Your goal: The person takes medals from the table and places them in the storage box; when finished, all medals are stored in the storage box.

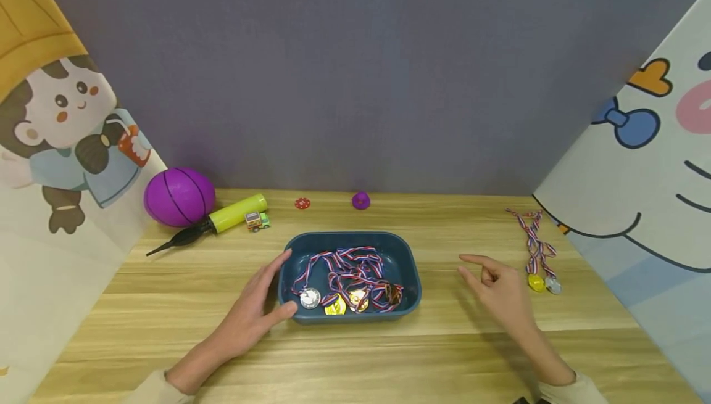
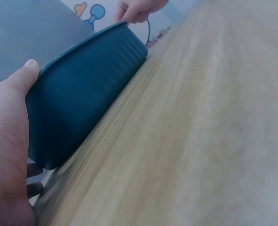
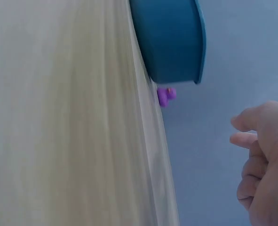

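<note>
A dark blue tray (image 1: 412, 271) sits mid-table and holds several medals (image 1: 347, 282) on striped ribbons. My left hand (image 1: 252, 314) rests against the tray's left end with straight fingers, its thumb at the front corner. The left wrist view shows that palm (image 2: 7, 141) against the tray wall (image 2: 82, 94). To the right of the tray, my right hand (image 1: 500, 290) hovers over the table, index finger extended leftward, holding nothing. Just right of it lie two more medals (image 1: 540, 265). In the right wrist view the hand (image 3: 266, 160) is apart from the tray (image 3: 171, 37).
Along the back edge of the table are a purple ball (image 1: 179, 196), a yellow-green pump (image 1: 222, 222), a toy truck (image 1: 257, 221), a red disc (image 1: 302, 203) and a small purple toy (image 1: 361, 200). Cartoon panels wall off both sides.
</note>
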Available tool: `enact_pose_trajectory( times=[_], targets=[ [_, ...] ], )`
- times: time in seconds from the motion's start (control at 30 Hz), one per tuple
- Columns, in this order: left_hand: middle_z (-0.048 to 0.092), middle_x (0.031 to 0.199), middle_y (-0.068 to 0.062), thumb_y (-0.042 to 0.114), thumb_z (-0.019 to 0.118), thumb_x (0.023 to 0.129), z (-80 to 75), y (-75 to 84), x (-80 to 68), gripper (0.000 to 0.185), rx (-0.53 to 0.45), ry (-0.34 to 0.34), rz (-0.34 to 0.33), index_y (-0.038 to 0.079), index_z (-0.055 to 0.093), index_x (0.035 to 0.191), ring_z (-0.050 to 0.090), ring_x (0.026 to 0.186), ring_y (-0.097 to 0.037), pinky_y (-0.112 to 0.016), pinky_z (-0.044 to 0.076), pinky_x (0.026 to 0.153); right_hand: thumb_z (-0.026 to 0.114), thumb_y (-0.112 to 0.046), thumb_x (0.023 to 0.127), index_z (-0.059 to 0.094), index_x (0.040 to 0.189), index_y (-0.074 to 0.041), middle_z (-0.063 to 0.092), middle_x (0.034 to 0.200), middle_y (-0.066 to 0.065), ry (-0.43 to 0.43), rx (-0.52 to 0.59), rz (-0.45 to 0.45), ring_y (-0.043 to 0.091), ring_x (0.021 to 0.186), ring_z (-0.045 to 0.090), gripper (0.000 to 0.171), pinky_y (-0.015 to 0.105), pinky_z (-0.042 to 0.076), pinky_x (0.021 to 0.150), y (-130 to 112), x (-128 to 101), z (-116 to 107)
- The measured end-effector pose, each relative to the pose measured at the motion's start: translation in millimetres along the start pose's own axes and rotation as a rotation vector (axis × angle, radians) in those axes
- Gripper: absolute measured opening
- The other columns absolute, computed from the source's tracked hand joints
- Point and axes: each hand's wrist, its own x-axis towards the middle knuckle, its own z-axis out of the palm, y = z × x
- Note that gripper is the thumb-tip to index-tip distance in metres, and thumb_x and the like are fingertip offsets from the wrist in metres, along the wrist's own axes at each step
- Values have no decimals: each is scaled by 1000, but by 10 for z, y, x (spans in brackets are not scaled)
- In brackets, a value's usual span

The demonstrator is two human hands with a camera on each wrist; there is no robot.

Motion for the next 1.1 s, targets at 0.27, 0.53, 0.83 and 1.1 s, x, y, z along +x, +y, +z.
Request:
enact_pose_trajectory(
  times=[0.27, 0.53, 0.83, 1.1],
  targets=[
    [42, 174, -17, 29, 81, 100, -3, 10, 1, 94, 1, 3, 1, 30, 27, 177, 44, 153, -52, -86, 35, 114, 94, 4, 83, 87, 109, -3, 34, 53, -10, 63, -88, -39, -10, 50, 17, 28, 21, 22, 41, 239, 18, -158],
    [42, 174, -18, 29, 81, 100, -5, 5, -8, 94, -2, 3, -8, 31, 27, 177, 44, 152, -52, -86, 35, 114, 95, -2, 84, 86, 107, -2, 35, 56, -11, 20, -183, 2, -6, 48, 19, 25, 21, 23, 40, 456, 29, -397],
    [41, 175, -17, 33, 79, 101, -3, 6, 0, 93, -7, -6, 0, 31, 26, 178, 43, 153, -52, -86, 34, 114, 93, -10, 90, 85, 113, 0, 40, 58, -6, -5, -260, 97, 0, 49, 23, 26, 24, 23, 42, 678, 2, -609],
    [40, 175, -17, 32, 79, 102, -1, 1, -2, 93, -10, -6, -6, 31, 26, 178, 42, 154, -53, -87, 34, 114, 93, -14, 90, 85, 110, 0, 42, 58, -6, 4, -339, 131, 4, 50, 27, 26, 26, 22, 42, 930, -30, -843]
  ],
)
